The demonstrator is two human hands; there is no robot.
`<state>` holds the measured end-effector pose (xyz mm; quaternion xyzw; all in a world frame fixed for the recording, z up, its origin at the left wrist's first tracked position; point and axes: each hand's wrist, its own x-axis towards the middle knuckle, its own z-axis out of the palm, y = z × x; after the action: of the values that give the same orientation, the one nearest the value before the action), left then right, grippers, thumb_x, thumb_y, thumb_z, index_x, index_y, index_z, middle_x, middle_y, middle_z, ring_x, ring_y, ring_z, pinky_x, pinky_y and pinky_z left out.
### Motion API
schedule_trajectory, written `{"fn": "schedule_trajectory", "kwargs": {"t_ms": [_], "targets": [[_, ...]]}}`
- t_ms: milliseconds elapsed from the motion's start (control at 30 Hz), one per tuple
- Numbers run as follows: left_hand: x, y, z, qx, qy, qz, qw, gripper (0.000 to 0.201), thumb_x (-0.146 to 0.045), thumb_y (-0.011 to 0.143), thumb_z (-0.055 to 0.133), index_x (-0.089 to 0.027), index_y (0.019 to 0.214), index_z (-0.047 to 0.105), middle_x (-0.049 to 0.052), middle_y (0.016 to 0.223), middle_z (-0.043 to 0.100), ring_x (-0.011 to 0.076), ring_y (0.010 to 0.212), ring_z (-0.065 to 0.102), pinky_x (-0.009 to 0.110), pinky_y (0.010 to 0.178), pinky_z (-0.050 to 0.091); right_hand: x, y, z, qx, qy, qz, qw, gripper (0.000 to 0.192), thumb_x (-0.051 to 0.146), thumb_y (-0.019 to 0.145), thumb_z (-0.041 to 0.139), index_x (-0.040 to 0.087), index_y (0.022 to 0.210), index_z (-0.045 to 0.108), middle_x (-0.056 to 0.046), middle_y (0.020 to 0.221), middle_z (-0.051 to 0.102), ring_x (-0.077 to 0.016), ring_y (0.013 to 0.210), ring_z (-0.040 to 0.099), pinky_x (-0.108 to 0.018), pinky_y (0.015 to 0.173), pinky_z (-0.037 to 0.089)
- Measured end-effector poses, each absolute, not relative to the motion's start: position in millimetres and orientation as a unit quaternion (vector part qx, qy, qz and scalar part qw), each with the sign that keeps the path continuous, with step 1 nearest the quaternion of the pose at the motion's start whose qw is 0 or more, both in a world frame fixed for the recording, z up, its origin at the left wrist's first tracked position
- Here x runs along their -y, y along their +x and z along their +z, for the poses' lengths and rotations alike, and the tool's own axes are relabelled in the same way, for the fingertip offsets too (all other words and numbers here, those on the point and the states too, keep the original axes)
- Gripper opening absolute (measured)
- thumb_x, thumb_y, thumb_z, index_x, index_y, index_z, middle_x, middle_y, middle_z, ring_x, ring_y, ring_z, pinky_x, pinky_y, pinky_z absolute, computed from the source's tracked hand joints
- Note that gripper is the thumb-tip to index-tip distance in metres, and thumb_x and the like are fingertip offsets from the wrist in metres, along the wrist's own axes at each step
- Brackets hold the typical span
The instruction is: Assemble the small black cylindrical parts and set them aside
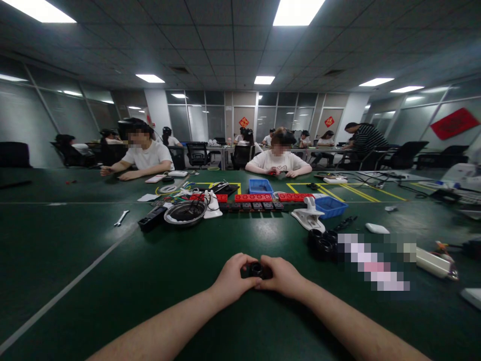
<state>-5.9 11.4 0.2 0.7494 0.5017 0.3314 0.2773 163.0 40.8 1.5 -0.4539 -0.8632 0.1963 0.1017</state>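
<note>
Far to the left of the black ring (pixel 256 269), a wrench (pixel 121 218) lies on the green table (pixel 161 260). Less far left, and beyond the ring, come a black box (pixel 152 219), a metal dish (pixel 179 221) and a white clip (pixel 214 207). The left hand (pixel 233 277) has its grip clamped on the ring's left side. A red door sign (pixel 244 122) hangs far behind the ring, its characters too small to read. Straight beyond the ring, red blocks (pixel 253 198) and a blue tray (pixel 260 181) stand between it and a seated person (pixel 278 159). The right hand (pixel 282 277) has its grip clamped on the ring's right side. Right of the ring lie a black cluster (pixel 322 244), a blurred patch (pixel 370 260) covering what is there, and a cream tube (pixel 432 263). A red banner (pixel 454 128), unreadable, hangs on the wall far right of the ring.
</note>
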Motion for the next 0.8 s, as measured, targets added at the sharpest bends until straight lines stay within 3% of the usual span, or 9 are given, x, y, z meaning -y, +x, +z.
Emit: {"fn": "schedule_trajectory", "kwargs": {"t_ms": [233, 333, 433, 500, 600, 800], "targets": [[-11.0, -5.6, -1.9, -0.498, 0.749, 0.348, 0.264, 0.026, -0.021, 0.060, 0.063, -0.018, 0.085, 0.056, 0.001, 0.081, 0.052, 0.0156, 0.075, 0.048, 0.025, 0.066, 0.038, -31.6, 150.1, -3.6, 0.858, -0.498, 0.084, 0.092, 0.033, 0.049, 0.066, 0.053, 0.019, 0.080, 0.051, -0.004, 0.076, 0.059, -0.0187, 0.069, 0.054, -0.023, 0.055, 0.032], [-10.2, -7.7, 1.0, -0.476, 0.757, 0.342, 0.287, 0.033, -0.021, 0.061, 0.064, -0.019, 0.093, 0.054, 0.002, 0.086, 0.052, 0.0154, 0.077, 0.048, 0.025, 0.067, 0.039, -31.5, 153.8, 4.6, 0.859, -0.486, 0.130, 0.093, 0.048, 0.056, 0.058, 0.058, 0.018, 0.087, 0.051, -0.004, 0.079, 0.058, -0.0198, 0.071, 0.054, -0.024, 0.056, 0.034], [-9.6, -10.4, 3.1, -0.448, 0.770, 0.336, 0.306, 0.042, -0.022, 0.061, 0.065, -0.021, 0.101, 0.051, 0.001, 0.091, 0.052, 0.0148, 0.078, 0.048, 0.024, 0.067, 0.040, -36.3, 163.3, 13.2, 0.874, -0.412, 0.232, 0.107, 0.054, 0.046, 0.056, 0.064, 0.020, 0.100, 0.048, -0.001, 0.085, 0.056, -0.0173, 0.074, 0.052, -0.022, 0.058, 0.035], [-9.7, -11.9, 4.2, -0.435, 0.785, 0.326, 0.299, 0.038, -0.024, 0.062, 0.065, -0.021, 0.098, 0.053, 0.001, 0.089, 0.053, 0.0149, 0.078, 0.049, 0.024, 0.067, 0.039, -41.3, 169.6, 15.9, 0.872, -0.364, 0.312, 0.102, 0.046, 0.036, 0.063, 0.062, 0.020, 0.103, 0.048, 0.001, 0.081, 0.055, -0.0139, 0.070, 0.050, -0.020, 0.057, 0.035], [-10.4, -13.1, 6.2, -0.425, 0.801, 0.315, 0.281, 0.029, -0.027, 0.063, 0.064, -0.022, 0.092, 0.057, 0.001, 0.086, 0.054, 0.0162, 0.082, 0.048, 0.025, 0.071, 0.038, -47.9, 174.9, 15.1, 0.853, -0.326, 0.398, 0.087, 0.026, 0.028, 0.069, 0.056, 0.016, 0.092, 0.054, 0.003, 0.070, 0.051, -0.0100, 0.062, 0.047, -0.019, 0.055, 0.035], [-11.2, -12.0, 7.8, -0.427, 0.797, 0.318, 0.287, 0.029, -0.026, 0.063, 0.065, -0.021, 0.090, 0.057, 0.001, 0.087, 0.053, 0.0165, 0.083, 0.048, 0.025, 0.070, 0.037, -50.6, 174.3, 9.8, 0.839, -0.356, 0.398, 0.100, 0.015, 0.026, 0.067, 0.058, 0.014, 0.072, 0.053, 0.005, 0.061, 0.046, -0.0083, 0.056, 0.042, -0.018, 0.051, 0.032]]}}
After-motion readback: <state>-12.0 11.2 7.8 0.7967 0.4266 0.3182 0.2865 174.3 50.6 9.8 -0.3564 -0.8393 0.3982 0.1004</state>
